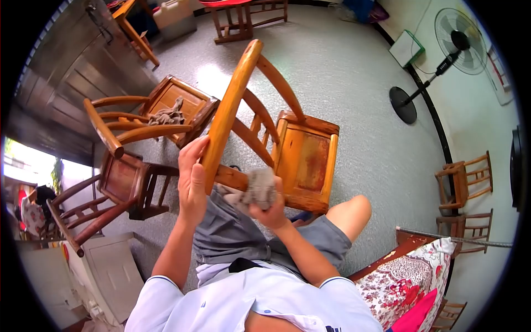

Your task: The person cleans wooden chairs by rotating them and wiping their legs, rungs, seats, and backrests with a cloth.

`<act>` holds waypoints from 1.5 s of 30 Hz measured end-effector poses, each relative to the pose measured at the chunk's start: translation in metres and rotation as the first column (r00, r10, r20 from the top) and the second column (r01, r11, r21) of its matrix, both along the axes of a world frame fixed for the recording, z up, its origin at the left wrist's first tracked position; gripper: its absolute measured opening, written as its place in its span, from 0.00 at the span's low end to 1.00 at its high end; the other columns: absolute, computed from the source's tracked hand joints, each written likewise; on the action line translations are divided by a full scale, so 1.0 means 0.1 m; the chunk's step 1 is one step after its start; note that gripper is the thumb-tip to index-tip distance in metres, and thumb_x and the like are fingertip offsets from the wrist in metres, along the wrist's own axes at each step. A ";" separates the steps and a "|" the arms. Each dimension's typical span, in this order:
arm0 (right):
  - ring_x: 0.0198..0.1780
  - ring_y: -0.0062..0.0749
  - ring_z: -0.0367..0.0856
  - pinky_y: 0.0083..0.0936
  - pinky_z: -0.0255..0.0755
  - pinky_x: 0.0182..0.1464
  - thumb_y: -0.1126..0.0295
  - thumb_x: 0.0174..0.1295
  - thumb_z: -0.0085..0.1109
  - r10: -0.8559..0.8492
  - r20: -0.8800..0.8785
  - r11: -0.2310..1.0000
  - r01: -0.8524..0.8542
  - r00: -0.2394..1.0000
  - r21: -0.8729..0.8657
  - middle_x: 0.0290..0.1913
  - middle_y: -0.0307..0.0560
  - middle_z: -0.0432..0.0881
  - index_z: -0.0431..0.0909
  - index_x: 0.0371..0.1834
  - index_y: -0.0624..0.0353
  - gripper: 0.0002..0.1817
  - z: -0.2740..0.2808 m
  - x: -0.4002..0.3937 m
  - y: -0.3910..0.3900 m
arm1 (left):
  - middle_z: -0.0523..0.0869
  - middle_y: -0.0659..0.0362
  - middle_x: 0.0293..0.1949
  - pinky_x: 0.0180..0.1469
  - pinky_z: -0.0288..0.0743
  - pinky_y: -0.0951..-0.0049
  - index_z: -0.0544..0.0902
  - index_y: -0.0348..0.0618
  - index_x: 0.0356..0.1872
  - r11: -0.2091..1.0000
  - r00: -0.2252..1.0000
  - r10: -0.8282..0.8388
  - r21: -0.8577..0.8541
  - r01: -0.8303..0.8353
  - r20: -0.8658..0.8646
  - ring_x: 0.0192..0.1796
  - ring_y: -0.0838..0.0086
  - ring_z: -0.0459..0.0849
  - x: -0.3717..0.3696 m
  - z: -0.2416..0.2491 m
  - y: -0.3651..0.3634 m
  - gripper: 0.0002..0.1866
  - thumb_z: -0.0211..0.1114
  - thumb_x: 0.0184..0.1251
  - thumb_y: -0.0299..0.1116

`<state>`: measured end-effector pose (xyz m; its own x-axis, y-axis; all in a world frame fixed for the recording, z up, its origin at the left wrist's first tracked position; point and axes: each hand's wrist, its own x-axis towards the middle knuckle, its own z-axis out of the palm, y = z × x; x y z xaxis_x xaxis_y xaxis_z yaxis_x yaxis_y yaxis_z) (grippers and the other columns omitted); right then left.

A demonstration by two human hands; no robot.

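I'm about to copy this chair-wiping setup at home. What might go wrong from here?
1. The wooden chair is tipped toward the person, steadied mainly by the left hand on its top rail; if that grip slips, it may fall onto the knees.
2. The right hand presses a grey rag against the frame; fingers might get pinched or catch splinters.

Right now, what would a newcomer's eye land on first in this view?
The orange wooden chair tipped toward the person at centre: the left hand grips its top rail while the right hand presses a grey rag on its frame. Behind it to the left stands a second chair with a cloth on its seat; a standing fan is at upper right.
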<state>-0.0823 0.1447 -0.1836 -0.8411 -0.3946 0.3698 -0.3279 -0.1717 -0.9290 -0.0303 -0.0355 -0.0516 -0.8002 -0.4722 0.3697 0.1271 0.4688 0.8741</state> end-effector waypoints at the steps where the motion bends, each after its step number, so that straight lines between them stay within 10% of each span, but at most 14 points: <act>1: 0.58 0.47 0.77 0.35 0.70 0.59 0.70 0.54 0.63 -0.015 0.051 0.999 0.017 0.999 -0.036 0.59 0.53 0.75 0.75 0.57 0.66 0.25 -0.28 0.01 0.12 | 0.71 0.50 0.64 0.72 0.57 0.66 0.73 0.38 0.66 1.000 1.000 0.011 -0.003 -0.011 0.001 0.67 0.62 0.68 0.00 0.00 -0.01 0.31 0.39 0.81 0.54; 6: 0.62 0.59 0.73 0.42 0.62 0.68 0.66 0.62 0.54 -0.121 0.109 0.939 0.078 0.987 0.336 0.60 0.62 0.75 0.71 0.60 0.69 0.25 -0.82 -0.08 0.55 | 0.70 0.51 0.65 0.73 0.55 0.66 0.68 0.38 0.69 0.989 0.997 -0.077 0.129 0.077 -0.003 0.69 0.65 0.66 -0.01 -0.07 -0.05 0.36 0.36 0.79 0.60; 10: 0.66 0.61 0.68 0.45 0.56 0.72 0.64 0.65 0.53 -0.004 -0.280 0.936 0.102 0.960 0.336 0.64 0.63 0.72 0.71 0.61 0.69 0.25 -0.38 -0.03 0.26 | 0.64 0.51 0.71 0.75 0.50 0.67 0.58 0.36 0.75 0.854 0.980 -0.178 0.481 0.197 -0.086 0.74 0.65 0.61 -0.02 -0.03 -0.05 0.44 0.33 0.76 0.66; 15: 0.68 0.65 0.63 0.50 0.54 0.70 0.58 0.66 0.56 0.147 -0.042 0.980 -0.139 0.988 0.140 0.66 0.63 0.67 0.62 0.68 0.66 0.32 0.29 0.12 -0.32 | 0.62 0.51 0.74 0.77 0.50 0.67 0.52 0.37 0.78 0.663 0.951 -0.260 0.686 0.300 -0.166 0.75 0.66 0.62 0.01 -0.04 -0.08 0.48 0.36 0.72 0.71; 20: 0.68 0.59 0.65 0.54 0.49 0.69 0.63 0.61 0.63 0.127 -0.511 0.979 -0.026 0.850 0.201 0.64 0.61 0.70 0.75 0.55 0.62 0.22 1.36 0.02 -0.77 | 0.64 0.52 0.74 0.75 0.58 0.63 0.57 0.41 0.76 0.523 0.928 -0.224 0.767 0.372 -0.297 0.73 0.63 0.66 0.11 -0.13 -0.11 0.39 0.36 0.78 0.62; 26: 0.67 0.58 0.67 0.49 0.56 0.66 0.63 0.59 0.64 0.042 -0.456 0.995 0.003 0.889 0.098 0.61 0.59 0.72 0.75 0.45 0.63 0.17 1.25 -0.21 -0.87 | 0.69 0.52 0.70 0.72 0.62 0.63 0.60 0.38 0.73 0.361 0.944 -0.157 0.872 0.330 -0.291 0.70 0.64 0.70 0.16 -0.22 -0.11 0.36 0.40 0.79 0.59; 28: 0.63 0.56 0.69 0.43 0.62 0.63 0.68 0.58 0.62 -0.062 -0.380 0.997 0.078 0.923 0.026 0.59 0.59 0.72 0.74 0.45 0.65 0.15 1.19 -0.24 -0.84 | 0.68 0.49 0.69 0.73 0.58 0.64 0.62 0.34 0.71 0.732 0.978 -0.196 0.652 0.198 -0.077 0.70 0.62 0.68 0.13 -0.22 -0.14 0.34 0.46 0.79 0.55; 29: 0.63 0.56 0.69 0.43 0.62 0.63 0.68 0.58 0.62 -0.062 -0.383 0.997 0.079 0.922 0.027 0.59 0.59 0.72 0.74 0.45 0.65 0.15 1.10 -0.24 -0.80 | 0.68 0.49 0.69 0.73 0.58 0.64 0.62 0.34 0.71 0.731 0.977 -0.197 0.652 0.200 -0.079 0.70 0.62 0.68 0.11 -0.21 -0.17 0.34 0.46 0.79 0.55; 31: 0.61 0.53 0.68 0.43 0.61 0.65 0.69 0.59 0.61 -0.094 -0.228 0.990 0.114 0.969 0.079 0.59 0.57 0.71 0.73 0.49 0.64 0.16 0.88 -0.22 -0.69 | 0.68 0.46 0.67 0.73 0.54 0.64 0.65 0.32 0.69 0.972 0.983 -0.171 0.175 0.157 0.067 0.70 0.59 0.66 0.07 -0.19 -0.21 0.31 0.50 0.78 0.48; 41: 0.66 0.50 0.67 0.39 0.58 0.70 0.73 0.62 0.49 -0.453 0.139 0.890 0.439 0.881 0.123 0.65 0.57 0.68 0.73 0.56 0.64 0.18 -0.60 -0.11 0.21 | 0.69 0.48 0.67 0.75 0.51 0.64 0.66 0.36 0.71 0.991 0.991 -0.125 0.044 0.123 0.049 0.71 0.60 0.66 -0.01 0.05 -0.16 0.29 0.52 0.75 0.42; 45: 0.61 0.47 0.74 0.37 0.62 0.67 0.75 0.61 0.46 -0.504 -0.120 0.756 0.504 0.855 0.418 0.56 0.53 0.77 0.75 0.52 0.65 0.17 -0.91 -0.20 0.46 | 0.75 0.46 0.62 0.71 0.59 0.64 0.76 0.33 0.60 0.968 0.973 -0.142 -0.179 0.174 0.181 0.68 0.57 0.71 -0.13 0.31 -0.40 0.22 0.59 0.70 0.37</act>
<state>-0.1019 0.1907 -0.2742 -0.9628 -0.0287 0.2687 -0.2552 0.4240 -0.8690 -0.0429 -0.0754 -0.0209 -0.9164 -0.2675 0.2976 0.0749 0.6160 0.7842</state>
